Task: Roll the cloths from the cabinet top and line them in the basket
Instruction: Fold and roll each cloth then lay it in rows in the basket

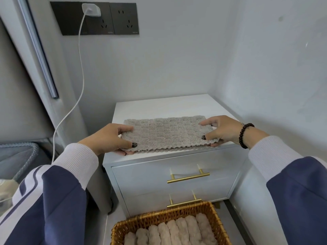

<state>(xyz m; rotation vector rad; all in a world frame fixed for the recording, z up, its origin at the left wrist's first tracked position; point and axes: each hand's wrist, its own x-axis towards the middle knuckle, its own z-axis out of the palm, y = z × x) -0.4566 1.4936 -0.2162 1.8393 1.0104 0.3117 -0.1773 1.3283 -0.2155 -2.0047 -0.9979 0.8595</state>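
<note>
A folded grey textured cloth (166,133) is held at the front edge of the top of a white two-drawer cabinet (159,106), its long side lying along that edge; its lower layer shows as a wavy hem just at the front edge. The left end of the cloth is gripped by the left hand (109,138), the thumb laid on top and the fingers curled underneath; the right end is gripped by the right hand (221,129) in the same manner, thumb on top, fingertips seen beneath the cloth. A dark beaded bracelet (245,135) is worn on the right wrist; both arms are covered by navy sleeves with white ribbed cuffs (79,156). Two brass bar handles (188,177) are fixed to the drawer fronts. Below the cabinet's front, a woven brown wicker basket (159,216) is seen on the floor; a row of beige rolled cloths (177,230) is lined up inside it, side by side and touching. On the wall above the cabinet's back left corner, a dark socket panel (120,18) is mounted; a white charger (91,9) is plugged into it, and its white cable (77,96) is seen hanging down to the left of the cabinet.
</note>
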